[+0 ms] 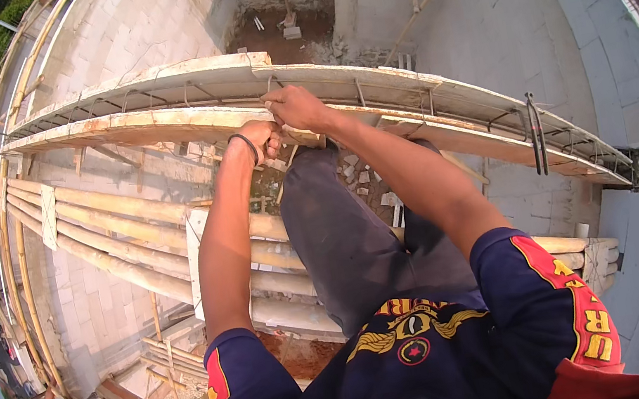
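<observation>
My left hand, with a dark band at the wrist, is closed at the near board of a long wooden beam form. Just above and to its right, my right hand is closed with its fingers at the form's upper edge. Whatever lies in the fingers of either hand is too small or hidden to make out. Between the near board and the far board run steel reinforcing bars with bent stirrups. A dark tool with two long handles hangs over the form at the right.
Bamboo poles lie side by side beneath me, with a pale wooden crosspiece over them. Far below, rubble shows between form and poles. Pale block walls rise around. Upright bamboo stands at the left.
</observation>
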Demonstrator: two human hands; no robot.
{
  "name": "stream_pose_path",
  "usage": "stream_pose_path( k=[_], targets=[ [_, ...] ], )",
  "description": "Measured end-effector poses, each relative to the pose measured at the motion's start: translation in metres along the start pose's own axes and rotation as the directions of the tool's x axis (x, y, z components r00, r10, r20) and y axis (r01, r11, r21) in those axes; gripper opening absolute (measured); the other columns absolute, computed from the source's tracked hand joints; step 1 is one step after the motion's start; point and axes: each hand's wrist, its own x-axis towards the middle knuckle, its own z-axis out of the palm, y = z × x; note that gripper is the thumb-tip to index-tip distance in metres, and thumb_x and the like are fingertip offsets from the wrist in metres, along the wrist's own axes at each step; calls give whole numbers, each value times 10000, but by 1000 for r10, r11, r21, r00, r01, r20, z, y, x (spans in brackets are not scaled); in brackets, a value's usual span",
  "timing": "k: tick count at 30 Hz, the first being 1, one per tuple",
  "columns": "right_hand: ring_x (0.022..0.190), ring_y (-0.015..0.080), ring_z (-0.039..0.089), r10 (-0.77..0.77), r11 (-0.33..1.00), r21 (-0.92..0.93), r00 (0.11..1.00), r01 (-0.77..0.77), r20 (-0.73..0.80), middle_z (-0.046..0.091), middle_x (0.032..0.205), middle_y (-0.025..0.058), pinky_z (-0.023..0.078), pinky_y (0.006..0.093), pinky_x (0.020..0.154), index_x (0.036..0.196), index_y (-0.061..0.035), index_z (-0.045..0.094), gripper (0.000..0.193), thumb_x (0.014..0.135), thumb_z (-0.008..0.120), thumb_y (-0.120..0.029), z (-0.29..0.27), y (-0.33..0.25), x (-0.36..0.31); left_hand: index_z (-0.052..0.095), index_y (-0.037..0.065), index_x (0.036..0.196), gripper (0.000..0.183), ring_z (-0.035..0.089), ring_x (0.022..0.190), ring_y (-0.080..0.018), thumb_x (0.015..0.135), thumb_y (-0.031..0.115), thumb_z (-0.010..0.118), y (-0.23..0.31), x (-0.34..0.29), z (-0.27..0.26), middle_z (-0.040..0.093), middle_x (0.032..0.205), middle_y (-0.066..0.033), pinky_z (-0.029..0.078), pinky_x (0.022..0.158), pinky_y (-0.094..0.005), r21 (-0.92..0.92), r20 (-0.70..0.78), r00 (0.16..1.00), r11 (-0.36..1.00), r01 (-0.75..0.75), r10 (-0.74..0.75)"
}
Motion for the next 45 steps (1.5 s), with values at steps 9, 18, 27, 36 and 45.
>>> stream_pose_path(
  k=[9, 18, 27, 36, 45],
  targets=[
    [770, 437, 636, -5, 966, -255, 977, -50, -212, 658, 797, 230, 512, 507, 700, 915, -36, 652, 171, 877, 549, -167, 35, 38, -28, 532, 94, 744, 184, 297, 394, -67, 863, 231, 563, 2, 33, -16, 334, 473, 82, 232, 384, -240, -203, 64, 998, 979, 24, -11],
    [619, 394, 660, 10, 873, -472, 971, -126, -240, 652, 681, 229, 512, 493, 564, 941, -43, 586, 142, 878, 513, -147, 53, 26, -40, 518, 96, 803, 259, 304, 396, -70, 925, 323, 493, 5, 37, -17, 370, 493, 73, 213, 377, -226, -274, 113, 987, 952, 138, -111],
    [700, 421, 667, 214, 912, -254, 900, -323, -379, 664, 726, 231, 519, 520, 613, 934, -59, 590, 163, 861, 590, -205, 63, 14, -40, 537, 97, 843, 339, 461, 512, -133, 959, 409, 475, -8, 21, -21, 466, 592, 10, 350, 482, -278, 45, 220, 958, 979, -200, 186],
    [785, 418, 663, 375, 885, -35, 754, -465, -539, 685, 804, 209, 518, 504, 724, 889, -80, 711, 225, 859, 596, -271, 83, 7, -51, 676, -16, 839, 441, 653, 682, -294, 888, 413, 584, -3, 31, -21, 654, 687, -178, 488, 643, -405, 805, -64, 772, 490, -334, 632],
    [813, 381, 676, 632, 771, 355, 569, -528, -527, 699, 821, 169, 519, 487, 728, 853, -67, 698, 243, 873, 600, -289, 114, 16, -44, 702, -11, 926, 405, 658, 894, -402, 897, 381, 610, 9, 35, -15, 686, 889, -237, 508, 798, -438, 933, 62, 711, 213, -291, 701]
  ],
)
